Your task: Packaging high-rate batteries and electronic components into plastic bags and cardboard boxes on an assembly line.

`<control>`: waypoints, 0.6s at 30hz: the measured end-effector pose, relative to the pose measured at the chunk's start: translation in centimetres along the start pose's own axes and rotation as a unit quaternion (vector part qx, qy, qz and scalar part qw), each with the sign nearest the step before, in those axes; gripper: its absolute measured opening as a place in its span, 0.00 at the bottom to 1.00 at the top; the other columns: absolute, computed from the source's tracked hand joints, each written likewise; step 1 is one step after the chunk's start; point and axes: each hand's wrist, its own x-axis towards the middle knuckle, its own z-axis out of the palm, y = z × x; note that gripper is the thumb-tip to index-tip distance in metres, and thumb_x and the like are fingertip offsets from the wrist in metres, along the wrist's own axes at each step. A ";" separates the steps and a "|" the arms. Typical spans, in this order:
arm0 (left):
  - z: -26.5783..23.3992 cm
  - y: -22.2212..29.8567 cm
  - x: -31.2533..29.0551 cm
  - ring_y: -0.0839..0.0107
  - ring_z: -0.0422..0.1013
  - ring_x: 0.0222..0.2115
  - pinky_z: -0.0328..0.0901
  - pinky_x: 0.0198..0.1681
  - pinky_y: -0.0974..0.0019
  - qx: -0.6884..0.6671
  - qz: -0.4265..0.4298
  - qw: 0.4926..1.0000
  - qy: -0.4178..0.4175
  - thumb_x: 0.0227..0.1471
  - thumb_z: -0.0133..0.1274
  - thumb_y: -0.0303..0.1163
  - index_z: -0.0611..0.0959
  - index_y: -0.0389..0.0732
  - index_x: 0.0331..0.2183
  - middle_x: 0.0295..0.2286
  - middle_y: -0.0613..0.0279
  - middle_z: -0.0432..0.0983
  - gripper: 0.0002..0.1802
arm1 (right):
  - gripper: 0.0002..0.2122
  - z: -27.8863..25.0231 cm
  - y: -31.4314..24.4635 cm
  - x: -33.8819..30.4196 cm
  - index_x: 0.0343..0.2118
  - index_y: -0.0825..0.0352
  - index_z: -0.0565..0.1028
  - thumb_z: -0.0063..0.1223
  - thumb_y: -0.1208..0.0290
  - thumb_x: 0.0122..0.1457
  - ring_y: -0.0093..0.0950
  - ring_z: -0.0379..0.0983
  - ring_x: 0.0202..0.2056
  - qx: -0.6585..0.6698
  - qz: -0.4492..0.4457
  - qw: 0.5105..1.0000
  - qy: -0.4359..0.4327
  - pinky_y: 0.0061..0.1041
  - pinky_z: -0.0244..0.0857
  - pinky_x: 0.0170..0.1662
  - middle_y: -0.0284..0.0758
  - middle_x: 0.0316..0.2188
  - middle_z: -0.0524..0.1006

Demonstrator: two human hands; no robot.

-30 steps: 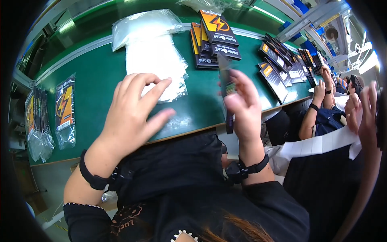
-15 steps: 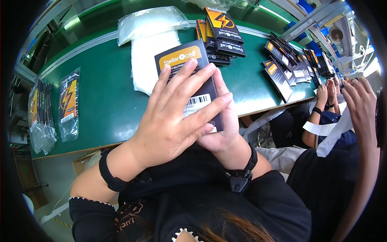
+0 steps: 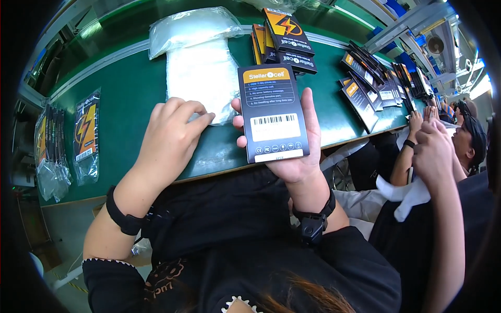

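My right hand point(image 3: 295, 167) holds a flat black battery box point(image 3: 269, 107) from beneath, fingertips round its left edge and thumb along the right. The box's face is turned up, with an orange band at the top, a white barcode label in the middle and small round symbols below. My left hand point(image 3: 169, 138) hovers palm down at the near edge of a stack of clear plastic bags point(image 3: 195, 73). Its fingers are bent and slightly apart, holding nothing that I can see; whether the tips touch the bags I cannot tell.
Black-and-orange battery boxes point(image 3: 289, 34) are piled beyond my right hand, and more boxes point(image 3: 360, 101) lie scattered to the right. Bagged boxes point(image 3: 86, 135) rest at the left of the green table point(image 3: 125, 99). Close on my right, another person's arm point(image 3: 441, 172) is raised.
My left hand has come off the box and moved left to the plastic bags. The box has shifted slightly right and lower in my right hand, its face now uncovered.
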 end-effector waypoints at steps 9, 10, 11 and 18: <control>-2.4 2.7 1.4 0.52 0.61 0.51 0.54 0.54 0.56 -0.137 0.027 0.987 0.083 0.48 0.54 0.43 0.72 0.37 0.51 0.50 0.50 0.64 0.31 | 0.32 0.7 1.1 0.3 0.55 0.70 0.60 0.29 0.43 0.62 0.49 0.63 0.52 0.060 -0.046 0.994 0.081 0.54 0.57 0.54 0.53 0.50 0.66; -2.3 3.2 1.5 0.51 0.60 0.51 0.54 0.54 0.54 -0.139 0.040 0.984 0.099 0.48 0.54 0.49 0.72 0.39 0.51 0.50 0.51 0.64 0.33 | 0.31 0.6 1.3 0.3 0.54 0.70 0.61 0.29 0.44 0.62 0.47 0.64 0.52 0.101 -0.046 0.993 0.040 0.53 0.58 0.54 0.51 0.50 0.66; -2.4 3.7 1.8 0.51 0.60 0.52 0.54 0.54 0.54 -0.138 0.050 0.985 0.088 0.46 0.55 0.50 0.73 0.39 0.50 0.50 0.51 0.64 0.34 | 0.31 0.7 1.6 0.3 0.54 0.70 0.61 0.29 0.44 0.62 0.47 0.64 0.52 0.102 -0.043 0.993 0.039 0.53 0.58 0.54 0.51 0.50 0.66; -0.9 3.8 2.0 0.54 0.62 0.51 0.57 0.52 0.54 -0.168 0.079 0.983 0.007 0.44 0.57 0.35 0.75 0.37 0.46 0.49 0.51 0.65 0.26 | 0.23 0.8 3.3 0.5 0.49 0.66 0.66 0.36 0.49 0.63 0.31 0.68 0.48 0.028 0.011 0.993 0.115 0.33 0.61 0.54 0.38 0.44 0.71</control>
